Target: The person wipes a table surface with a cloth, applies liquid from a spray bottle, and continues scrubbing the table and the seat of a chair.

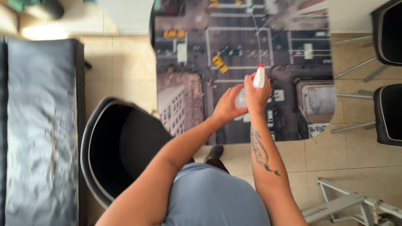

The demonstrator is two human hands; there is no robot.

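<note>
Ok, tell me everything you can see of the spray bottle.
The spray bottle is small, with a clear, plastic-looking body and a white spray head tipped red at the nozzle. It is held above the table, whose top bears an aerial city-street print, with the nozzle aimed away from the person. The right hand wraps the neck and trigger; the left hand cups the body from the side. A thin stream leaves the nozzle. How full it is cannot be told.

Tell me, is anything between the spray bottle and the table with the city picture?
Nothing visible is. The spray bottle is gripped by the right hand, with the left hand against its body, above the table. A thin stream runs from the nozzle over the bare tabletop.
</note>
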